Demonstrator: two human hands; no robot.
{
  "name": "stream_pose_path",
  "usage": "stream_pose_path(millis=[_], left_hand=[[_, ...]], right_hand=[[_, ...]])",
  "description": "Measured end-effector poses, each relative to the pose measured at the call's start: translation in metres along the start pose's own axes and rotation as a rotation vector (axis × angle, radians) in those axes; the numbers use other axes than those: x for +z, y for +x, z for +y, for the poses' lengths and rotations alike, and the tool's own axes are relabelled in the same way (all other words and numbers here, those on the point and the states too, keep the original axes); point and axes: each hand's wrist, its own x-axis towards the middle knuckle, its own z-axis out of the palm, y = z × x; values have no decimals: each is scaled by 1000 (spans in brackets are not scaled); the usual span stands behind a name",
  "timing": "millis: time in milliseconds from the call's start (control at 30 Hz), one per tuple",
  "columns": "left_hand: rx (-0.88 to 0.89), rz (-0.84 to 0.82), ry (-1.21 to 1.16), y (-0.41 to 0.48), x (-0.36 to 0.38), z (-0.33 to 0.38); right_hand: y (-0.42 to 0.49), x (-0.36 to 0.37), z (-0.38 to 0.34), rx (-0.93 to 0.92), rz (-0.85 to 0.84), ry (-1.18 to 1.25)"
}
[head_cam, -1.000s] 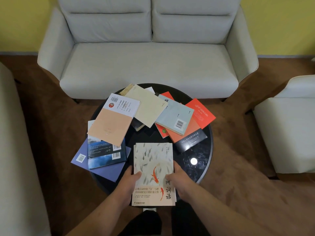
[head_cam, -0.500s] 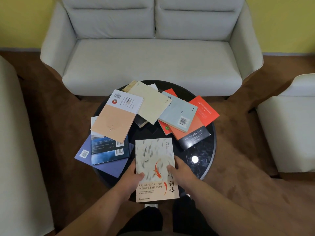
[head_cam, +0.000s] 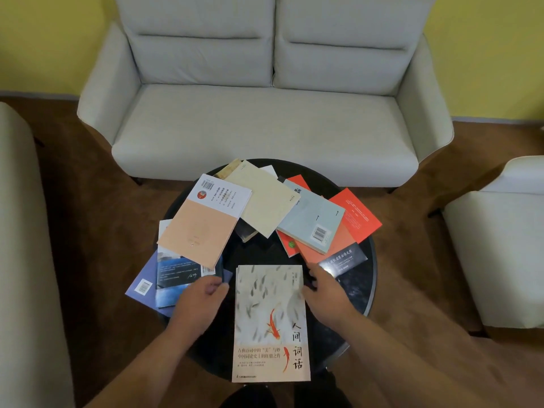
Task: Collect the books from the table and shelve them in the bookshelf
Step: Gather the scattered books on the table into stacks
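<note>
the koi book [head_cam: 270, 319] lies face up at the near side of the round black table [head_cam: 363, 278], its lower end hanging past the table's rim toward the person. its cover is pale cream with grey fish shapes drifting across it, two orange koi, black chinese characters down the right side and a tan band at the bottom.

the left hand [head_cam: 203, 298] sits just left of the book with fingers loosely curled and nothing in them, a thin gap showing between fingertips and cover. the right hand [head_cam: 323, 293] is at the book's upper right edge, fingers spread and relaxed, gripping nothing; whether the tips touch the edge i cannot tell.

farther back the table carries a loose fan of overlapping books: a peach book [head_cam: 197, 231] on top of a dark blue book [head_cam: 176, 278] and a purple book [head_cam: 141, 287], a cream book [head_cam: 265, 201], a pale grey-blue book [head_cam: 312, 222], a red book [head_cam: 356, 213].

brown carpet [head_cam: 88, 201] runs underneath, a light grey sofa [head_cam: 265, 128] stands behind the table, an armchair [head_cam: 500, 245] at the right, and the wall [head_cam: 44, 39] is yellow.
</note>
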Motion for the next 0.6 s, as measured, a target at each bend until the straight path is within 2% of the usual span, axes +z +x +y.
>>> stream_pose_path(millis=[100, 200, 233, 367, 433, 500, 600], left_hand=[[45, 214, 52, 34, -36, 11], [95, 485, 337, 68, -63, 7], [77, 505, 405, 78, -69, 3], [-17, 323, 457, 102, -73, -8], [28, 345, 548, 109, -72, -13], [45, 352, 539, 114, -73, -10], [-57, 313, 510, 118, -71, 2]], right_hand=[[28, -21, -29, -129, 123, -208], [79, -41, -56, -140, 122, -407], [97, -46, -68, -143, 116, -430], [146, -52, -109, -179, 132, -457], [159, -48, -115, -149, 87, -468], [169, -44, -114, -105, 62, -528], [173, -43, -112, -97, 125, -606]])
